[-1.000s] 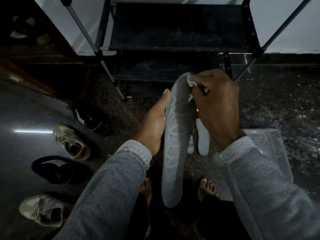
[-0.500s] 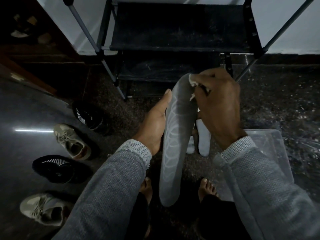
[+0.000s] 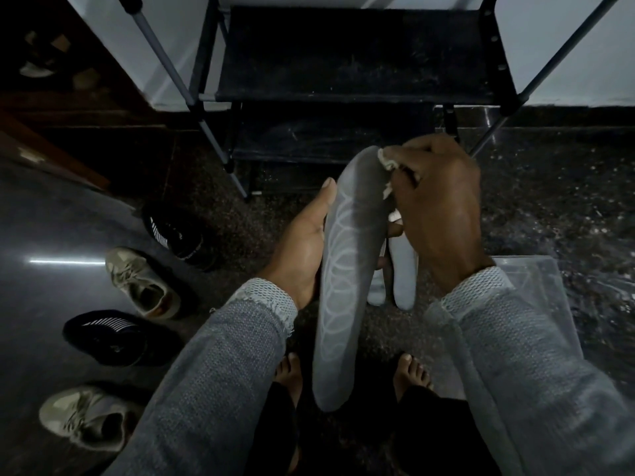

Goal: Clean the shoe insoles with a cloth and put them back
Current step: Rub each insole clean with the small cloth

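Gripping a cloth (image 3: 387,163), my right hand (image 3: 438,214) wipes the toe end of an insole (image 3: 347,269) that my left hand (image 3: 302,242) cradles alongside; next, the stroke should run toward the heel below.

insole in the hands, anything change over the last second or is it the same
Almost nothing changed. The insole tilted a little, its lower end swinging slightly to the left. The right hand keeps the cloth pinched against the insole's top edge, and the left hand still supports it from the side. The two insoles on the floor and the four shoes stayed put.
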`<state>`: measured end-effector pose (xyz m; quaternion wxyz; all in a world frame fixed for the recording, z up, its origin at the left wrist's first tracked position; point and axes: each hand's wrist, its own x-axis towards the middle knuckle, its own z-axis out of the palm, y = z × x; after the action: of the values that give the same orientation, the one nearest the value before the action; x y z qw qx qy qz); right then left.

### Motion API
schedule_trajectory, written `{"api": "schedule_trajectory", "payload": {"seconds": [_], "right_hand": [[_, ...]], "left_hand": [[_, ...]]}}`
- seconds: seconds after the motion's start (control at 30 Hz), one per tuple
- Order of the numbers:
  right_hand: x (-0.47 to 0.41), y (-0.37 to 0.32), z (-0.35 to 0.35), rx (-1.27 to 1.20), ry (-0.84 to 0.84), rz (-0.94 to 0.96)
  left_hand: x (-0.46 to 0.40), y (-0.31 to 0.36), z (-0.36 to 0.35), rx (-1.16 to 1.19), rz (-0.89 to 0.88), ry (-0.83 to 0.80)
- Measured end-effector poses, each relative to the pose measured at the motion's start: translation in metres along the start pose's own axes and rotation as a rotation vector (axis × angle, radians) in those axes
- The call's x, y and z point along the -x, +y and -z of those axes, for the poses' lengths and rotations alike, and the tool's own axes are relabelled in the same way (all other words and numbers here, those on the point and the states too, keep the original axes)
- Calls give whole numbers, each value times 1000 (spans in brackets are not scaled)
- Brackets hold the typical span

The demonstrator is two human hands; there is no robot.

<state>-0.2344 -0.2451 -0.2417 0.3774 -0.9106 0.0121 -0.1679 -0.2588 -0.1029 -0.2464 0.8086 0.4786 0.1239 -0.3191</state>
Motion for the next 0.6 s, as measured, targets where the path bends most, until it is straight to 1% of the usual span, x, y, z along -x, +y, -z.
{"api": "schedule_trajectory", "payload": {"seconds": [0.07, 0.13, 0.23, 0.3, 0.37, 0.47, 0.53, 0.6], "right_hand": [[3, 0, -1, -3, -11, 24], [9, -5, -6, -49, -73, 68], [16, -15, -13, -79, -172, 211], [18, -17, -17, -79, -206, 283], [17, -17, -16, -80, -194, 242], [9, -6, -8, -20, -109, 60], [6, 1, -3, 25, -61, 43], [10, 0, -5, 16, -83, 66]], "left_hand": [[1, 0, -1, 3, -8, 11], [0, 0, 0, 66, -5, 17], [-2, 0, 6, 126, -22, 59], [-3, 0, 9, 164, -38, 63], [-2, 0, 6, 167, -30, 60], [-1, 1, 2, 143, -27, 36], [-1, 0, 1, 129, -29, 38], [-1, 1, 3, 136, -29, 49]]}}
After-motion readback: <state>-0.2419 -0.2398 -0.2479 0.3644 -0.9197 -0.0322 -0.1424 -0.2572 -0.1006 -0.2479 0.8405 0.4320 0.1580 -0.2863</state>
